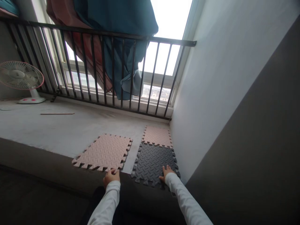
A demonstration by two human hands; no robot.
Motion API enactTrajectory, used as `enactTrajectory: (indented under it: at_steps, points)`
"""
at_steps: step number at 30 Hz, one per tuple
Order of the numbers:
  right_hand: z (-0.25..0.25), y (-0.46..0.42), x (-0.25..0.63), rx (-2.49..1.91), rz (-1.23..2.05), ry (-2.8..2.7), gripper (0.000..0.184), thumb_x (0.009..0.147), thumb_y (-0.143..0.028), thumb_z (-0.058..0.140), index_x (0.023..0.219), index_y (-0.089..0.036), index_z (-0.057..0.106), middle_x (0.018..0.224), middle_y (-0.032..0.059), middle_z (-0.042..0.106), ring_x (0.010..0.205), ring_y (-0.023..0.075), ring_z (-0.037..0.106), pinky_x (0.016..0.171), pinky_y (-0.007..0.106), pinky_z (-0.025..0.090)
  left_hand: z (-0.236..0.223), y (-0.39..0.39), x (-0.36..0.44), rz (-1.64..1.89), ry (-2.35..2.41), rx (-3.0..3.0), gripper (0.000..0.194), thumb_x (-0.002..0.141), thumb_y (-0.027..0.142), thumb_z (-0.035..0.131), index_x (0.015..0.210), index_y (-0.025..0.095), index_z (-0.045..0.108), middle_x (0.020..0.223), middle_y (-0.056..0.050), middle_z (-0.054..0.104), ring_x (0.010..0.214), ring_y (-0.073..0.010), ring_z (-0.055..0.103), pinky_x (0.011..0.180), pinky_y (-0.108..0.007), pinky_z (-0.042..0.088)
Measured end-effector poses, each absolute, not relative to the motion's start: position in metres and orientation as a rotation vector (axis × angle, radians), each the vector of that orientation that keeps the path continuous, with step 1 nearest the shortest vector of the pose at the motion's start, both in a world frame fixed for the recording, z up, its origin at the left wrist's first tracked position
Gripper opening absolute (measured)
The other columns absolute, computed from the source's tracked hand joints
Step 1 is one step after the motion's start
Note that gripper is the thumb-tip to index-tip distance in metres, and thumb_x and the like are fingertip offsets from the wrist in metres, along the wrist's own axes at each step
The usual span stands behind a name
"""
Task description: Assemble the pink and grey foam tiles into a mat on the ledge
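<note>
On the near edge of a pink foam mat tile (106,151) my left hand (112,177) has its fingers closed, gripping the toothed border. That tile lies on the ledge, its front teeth reaching past the ledge's edge. My right hand (167,172) rests with fingers spread on the near right part of a black foam mat tile (154,161). Behind the black tile, a second pink foam tile (157,135) lies against its far side by the wall. A strip of bare ledge separates the left pink tile from the black one.
The pale ledge (58,131) runs beneath a window with a dark metal railing (112,62). Teal and pink curtains (119,22) hang through the railing. A white fan (21,76) stands at the far left, near a thin brown stick (57,114). A wall (211,78) bounds the right side.
</note>
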State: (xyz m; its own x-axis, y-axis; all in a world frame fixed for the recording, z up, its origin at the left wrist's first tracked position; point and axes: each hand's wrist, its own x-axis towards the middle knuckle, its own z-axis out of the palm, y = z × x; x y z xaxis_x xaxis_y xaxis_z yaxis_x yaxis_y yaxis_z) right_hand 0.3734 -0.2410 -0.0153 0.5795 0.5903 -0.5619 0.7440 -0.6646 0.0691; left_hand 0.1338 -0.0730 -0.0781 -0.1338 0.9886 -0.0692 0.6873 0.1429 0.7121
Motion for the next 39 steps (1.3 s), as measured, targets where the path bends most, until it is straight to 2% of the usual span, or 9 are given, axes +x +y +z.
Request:
enactTrajectory:
  at_steps: [7,13,20,31,39]
  points:
    - [-0.012,-0.239,0.371,2.51,-0.726,1.071,0.085,0.069,-0.052,0.049,0.133,-0.011,0.013,0.141,0.0181,0.007,0.128,0.0268,0.01,0.102,0.039,0.021,-0.069,-0.082,0.137,0.69,1.854,1.653,0.024,0.062,0.025,0.057,0.082,0.013,0.062,0.093,-0.011,0.065,0.086,-0.0237,0.056,0.082,-0.03,0.038]
    - [-0.009,-0.238,0.37,2.505,-0.744,1.054,0.084,0.069,-0.05,0.049,0.133,-0.01,0.012,0.141,0.0179,0.007,0.128,0.0272,0.01,0.102,0.039,0.021,-0.069,-0.08,0.136,0.621,1.849,1.643,0.025,0.062,0.026,0.058,0.083,0.014,0.063,0.091,-0.01,0.066,0.085,-0.0255,0.056,0.077,-0.03,0.041]
    - [-0.011,-0.238,0.37,2.516,-0.732,1.063,0.084,0.069,-0.051,0.048,0.133,-0.009,0.013,0.141,0.0186,0.007,0.128,0.0275,0.01,0.101,0.041,0.021,-0.067,-0.083,0.138,0.641,1.849,1.685,0.022,0.064,0.027,0.057,0.081,0.015,0.063,0.093,-0.009,0.065,0.085,-0.0238,0.055,0.077,-0.029,0.041]
    - [-0.016,-0.238,0.371,2.524,-0.711,1.067,0.083,0.07,-0.049,0.048,0.133,-0.008,0.013,0.14,0.019,0.008,0.128,0.0279,0.011,0.102,0.039,0.021,-0.076,-0.087,0.141,0.704,1.845,1.825,0.017,0.066,0.024,0.054,0.081,0.018,0.056,0.093,-0.008,0.063,0.086,-0.0229,0.053,0.07,-0.03,0.041]
    - [-0.013,-0.239,0.368,2.515,-0.721,1.051,0.081,0.071,-0.049,0.046,0.133,-0.009,0.012,0.141,0.018,0.006,0.128,0.0273,0.01,0.102,0.038,0.021,-0.075,-0.081,0.142,0.703,1.854,1.799,0.014,0.064,0.02,0.054,0.078,0.017,0.054,0.09,-0.008,0.063,0.083,-0.0202,0.056,0.073,-0.028,0.042]
